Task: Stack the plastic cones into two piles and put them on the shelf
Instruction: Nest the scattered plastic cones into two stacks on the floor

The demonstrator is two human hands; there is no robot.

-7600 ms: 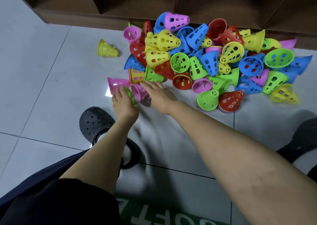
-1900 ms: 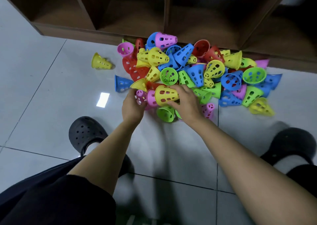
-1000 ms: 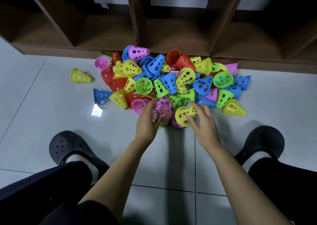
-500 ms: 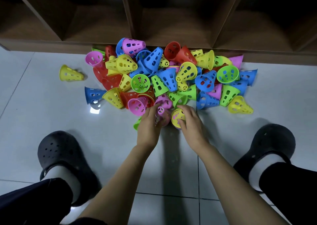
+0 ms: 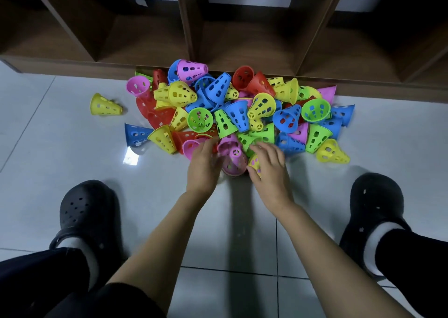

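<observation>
Heap of cones [image 5: 242, 109] on floor [image 5: 60, 148], against shelf [image 5: 218, 39] base at far side; no cones in shelf bays. Left hand [image 5: 204, 165] curls round upright pink cone [image 5: 232, 160] at heap's near edge, likely steadying pile base. Right hand [image 5: 269, 169] just right, thumb and fingers pinching yellow cone [image 5: 254, 162], probably to nest it. Stray cone [image 5: 105, 104] far left.

I count one left hand [image 5: 203, 169], one right hand [image 5: 271, 174], two black clogs [image 5: 84, 211], one shelf [image 5: 72, 66]. The cones [image 5: 237, 114] run to several dozen, too tangled to count exactly.
</observation>
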